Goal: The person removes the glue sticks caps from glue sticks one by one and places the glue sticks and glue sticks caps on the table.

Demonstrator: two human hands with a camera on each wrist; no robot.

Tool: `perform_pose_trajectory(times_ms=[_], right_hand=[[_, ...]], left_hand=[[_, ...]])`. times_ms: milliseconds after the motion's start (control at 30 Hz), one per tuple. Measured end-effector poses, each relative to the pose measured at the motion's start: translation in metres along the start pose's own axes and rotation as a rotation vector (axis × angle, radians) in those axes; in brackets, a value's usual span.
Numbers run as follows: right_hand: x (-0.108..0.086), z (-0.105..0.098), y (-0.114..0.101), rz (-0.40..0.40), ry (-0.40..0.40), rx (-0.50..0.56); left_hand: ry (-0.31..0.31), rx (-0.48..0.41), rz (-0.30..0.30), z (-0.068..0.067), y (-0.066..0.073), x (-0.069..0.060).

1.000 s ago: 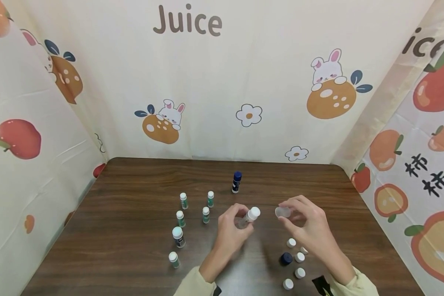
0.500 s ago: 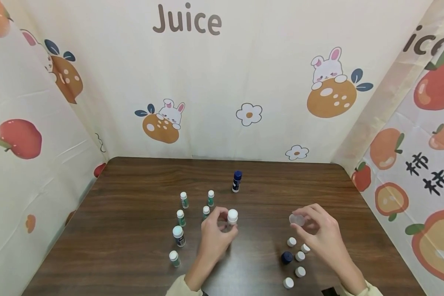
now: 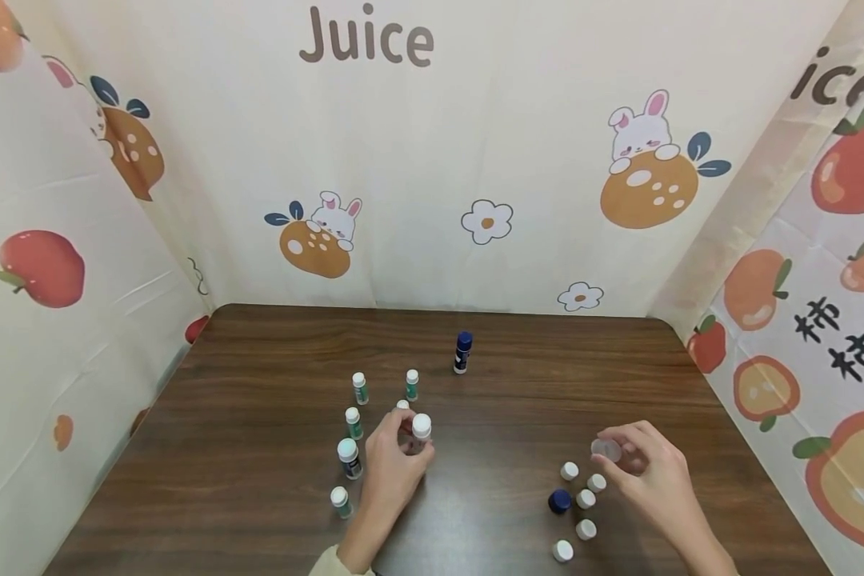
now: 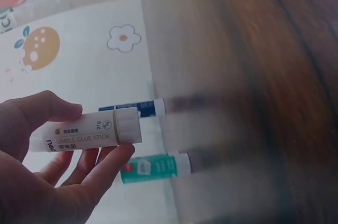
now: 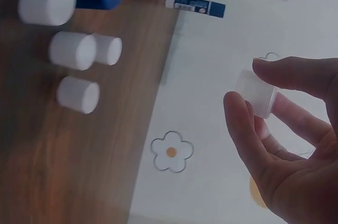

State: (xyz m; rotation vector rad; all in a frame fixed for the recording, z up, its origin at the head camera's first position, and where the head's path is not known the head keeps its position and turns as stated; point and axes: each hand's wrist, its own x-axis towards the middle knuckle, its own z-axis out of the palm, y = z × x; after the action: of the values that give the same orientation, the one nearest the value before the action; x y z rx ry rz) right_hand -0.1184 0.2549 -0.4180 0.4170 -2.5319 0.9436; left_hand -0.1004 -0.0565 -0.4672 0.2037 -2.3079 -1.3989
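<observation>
My left hand point(image 3: 391, 464) grips a white glue stick point(image 4: 87, 130) marked "SIMPLE GLUE STICK" and 21g, thumb on one side and fingers on the other. In the head view the white top of this glue stick point(image 3: 421, 426) points up, clear of the table. Over at the right, my right hand point(image 3: 651, 472) pinches a translucent ribbed cap point(image 5: 256, 93) between thumb and fingers. Below and left of that hand, several white caps point(image 3: 586, 499) and one dark blue cap point(image 3: 559, 502) lie on the table.
Several green glue sticks with white caps point(image 3: 354, 424) stand left of the left hand, one partly hidden behind it. A larger white-capped stick point(image 3: 349, 458) stands among them. A dark blue glue stick point(image 3: 462, 353) is upright near the back of the brown table point(image 3: 274, 352).
The left hand has moved left with the glue stick, towards the standing sticks. The right hand has drawn away right and nearer with the translucent cap, widening the gap between the hands.
</observation>
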Motion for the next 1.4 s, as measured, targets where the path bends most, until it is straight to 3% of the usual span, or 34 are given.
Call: perform_pose_trajectory(times_ms=[167, 400, 600, 733, 900, 1067, 1267, 1400], right_hand=[[-0.010, -0.001, 0.014, 0.029, 0.002, -0.033], [-0.026, 0.002, 0.031, 0.147, -0.065, -0.070], [-0.036, 0.006, 0.044, 0.162, -0.087, -0.157], [-0.041, 0.007, 0.051, 0.244, -0.210, -0.187], [-0.043, 0.009, 0.054, 0.405, -0.393, -0.167], [-0.046, 0.011, 0.055, 0.492, -0.457, -0.124], [-0.048, 0.015, 0.057, 0.500, -0.477, -0.127], [-0.047, 0.015, 0.057, 0.511, -0.506, -0.128]], left_hand=[[-0.008, 0.023, -0.028, -0.004, -0.005, -0.002], [0.002, 0.101, -0.070, -0.009, -0.013, -0.002], [0.019, 0.131, -0.081, -0.010, -0.019, -0.002], [0.023, 0.154, -0.093, -0.009, -0.022, -0.003], [0.019, 0.170, -0.107, -0.007, -0.022, -0.004], [0.025, 0.172, -0.114, -0.006, -0.021, -0.003], [0.039, 0.149, -0.105, -0.008, -0.009, -0.001], [0.065, 0.106, -0.031, -0.009, 0.010, 0.003]])
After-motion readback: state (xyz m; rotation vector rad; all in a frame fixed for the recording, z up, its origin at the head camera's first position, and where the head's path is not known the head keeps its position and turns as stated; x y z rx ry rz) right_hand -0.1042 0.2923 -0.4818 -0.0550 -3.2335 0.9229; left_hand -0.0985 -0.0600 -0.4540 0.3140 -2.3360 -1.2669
